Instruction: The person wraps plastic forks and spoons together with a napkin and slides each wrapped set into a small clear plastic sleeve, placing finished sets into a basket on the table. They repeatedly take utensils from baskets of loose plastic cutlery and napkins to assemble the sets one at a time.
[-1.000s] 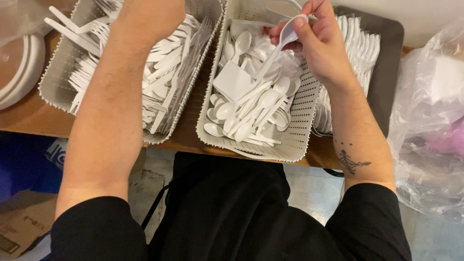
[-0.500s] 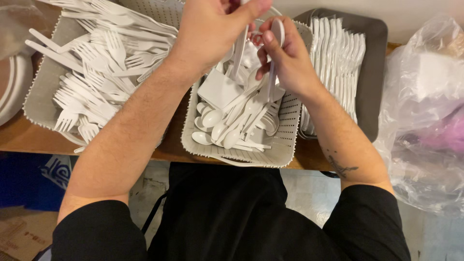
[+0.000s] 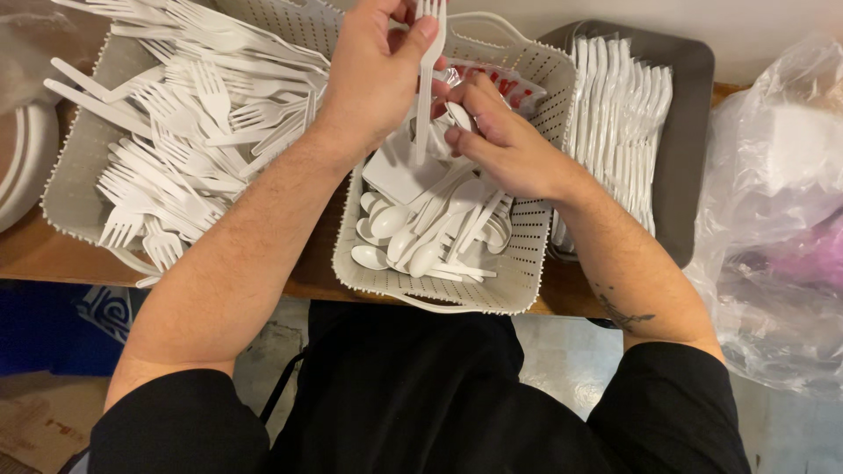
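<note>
Left hand [image 3: 378, 75] grip clamped on a white plastic fork [image 3: 428, 83], thumb over the handle, tines up, held upright above the middle basket [image 3: 527, 254]. Right hand [image 3: 505, 145] grip closed on a clear wrapper [image 3: 457, 114] just beside the fork's handle. Spoons [image 3: 421, 233] lie piled in that basket. Left basket [image 3: 75, 189] full of loose forks [image 3: 189, 132]. Grey tray [image 3: 680, 149] of wrapped cutlery on the right, then a plastic bag [image 3: 777, 202]. All on a wooden table [image 3: 35, 250].
</note>
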A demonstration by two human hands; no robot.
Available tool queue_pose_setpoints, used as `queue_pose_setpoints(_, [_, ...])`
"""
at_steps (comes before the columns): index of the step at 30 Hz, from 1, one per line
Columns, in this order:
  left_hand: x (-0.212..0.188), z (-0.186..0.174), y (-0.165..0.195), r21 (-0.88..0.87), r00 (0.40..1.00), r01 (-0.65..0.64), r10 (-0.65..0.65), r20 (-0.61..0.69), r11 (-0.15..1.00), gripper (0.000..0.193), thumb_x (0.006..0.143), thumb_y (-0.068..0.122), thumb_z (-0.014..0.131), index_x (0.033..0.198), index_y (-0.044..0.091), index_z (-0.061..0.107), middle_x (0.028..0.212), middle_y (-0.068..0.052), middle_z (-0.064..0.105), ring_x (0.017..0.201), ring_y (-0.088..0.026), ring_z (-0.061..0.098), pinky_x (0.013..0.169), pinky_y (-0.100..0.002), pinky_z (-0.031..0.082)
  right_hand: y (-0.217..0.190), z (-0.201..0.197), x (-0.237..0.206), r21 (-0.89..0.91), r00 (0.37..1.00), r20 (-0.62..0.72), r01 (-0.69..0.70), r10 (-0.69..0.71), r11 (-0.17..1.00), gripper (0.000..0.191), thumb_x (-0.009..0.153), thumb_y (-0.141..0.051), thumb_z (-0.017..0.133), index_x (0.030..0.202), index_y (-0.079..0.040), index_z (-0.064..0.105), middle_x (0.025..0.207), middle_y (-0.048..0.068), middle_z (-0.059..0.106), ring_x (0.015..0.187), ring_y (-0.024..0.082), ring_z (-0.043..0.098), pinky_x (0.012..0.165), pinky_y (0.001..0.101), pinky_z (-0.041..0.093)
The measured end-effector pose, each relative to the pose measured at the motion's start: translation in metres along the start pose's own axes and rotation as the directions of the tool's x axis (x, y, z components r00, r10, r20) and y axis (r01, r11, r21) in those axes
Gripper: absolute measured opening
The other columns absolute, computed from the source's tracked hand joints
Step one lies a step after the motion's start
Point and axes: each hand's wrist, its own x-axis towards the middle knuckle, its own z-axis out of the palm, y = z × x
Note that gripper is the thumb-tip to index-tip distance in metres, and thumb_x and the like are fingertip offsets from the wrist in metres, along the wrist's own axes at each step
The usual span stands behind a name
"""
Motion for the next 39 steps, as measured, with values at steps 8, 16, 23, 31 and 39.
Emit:
queue_pose_setpoints(8, [0.001,-0.009,-0.009,-0.136,0.994,0.114,-0.113,0.012,0.984,0.011,0.107,0.009,0.061,0.106,-0.002,0.064,0.096,-0.007,0.066,0.077,-0.018,0.071,0.065,-0.037,0.069,0.009,0.001,0.002,-0.178,0.999,0.043,-0.009,0.017,0.984,0.026,0.108,-0.015,0.062,0.127,0.000,0.067,0.125,0.011,0.059,0.118,0.020,0.058,0.100,0.0350,0.047])
queue_pose_setpoints(16, [0.000,-0.011,-0.004,-0.230,0.992,0.123,-0.117,0.039,0.966,0.012,0.102,0.009,0.064,0.108,-0.001,0.068,0.100,-0.008,0.073,0.083,-0.023,0.077,0.071,-0.039,0.070,0.009,-0.001,0.005,0.175,0.976,-0.099,-0.176,0.195,0.969,0.021,0.111,-0.020,0.054,0.115,-0.003,0.065,0.103,0.003,0.068,0.094,0.011,0.066,0.083,0.0278,0.057])
queue_pose_setpoints(23, [-0.004,-0.013,0.000,0.171,0.997,-0.073,0.074,0.005,0.983,0.018,0.103,0.015,0.067,0.099,-0.001,0.074,0.086,-0.004,0.077,0.075,-0.014,0.077,0.068,-0.029,0.066,-0.007,0.008,0.001,-0.624,0.997,0.061,0.067,-0.038,0.779,0.035,0.078,-0.023,0.086,0.098,0.000,0.069,0.095,0.016,0.069,0.084,0.033,0.067,0.072,0.0418,0.054])
queue_pose_setpoints(31, [-0.007,-0.012,0.007,0.166,0.990,-0.138,0.142,-0.012,0.976,0.015,0.103,0.013,0.068,0.097,0.000,0.073,0.081,-0.003,0.074,0.068,-0.011,0.073,0.059,-0.027,0.063,0.000,0.003,0.001,-0.440,0.990,-0.069,-0.143,0.125,0.886,0.020,0.094,-0.013,0.073,0.108,-0.003,0.064,0.087,0.011,0.070,0.076,0.027,0.068,0.073,0.0398,0.055])
queue_pose_setpoints(39, [-0.008,0.005,0.001,0.057,0.988,-0.108,0.101,0.121,0.992,0.011,0.095,0.001,0.079,0.103,0.002,0.070,0.086,-0.004,0.070,0.075,-0.008,0.070,0.063,-0.025,0.062,0.018,-0.010,0.008,0.516,0.945,-0.225,-0.093,0.240,0.851,0.023,0.113,-0.024,0.049,0.126,-0.006,0.055,0.101,0.001,0.062,0.088,0.009,0.057,0.078,0.0258,0.049])
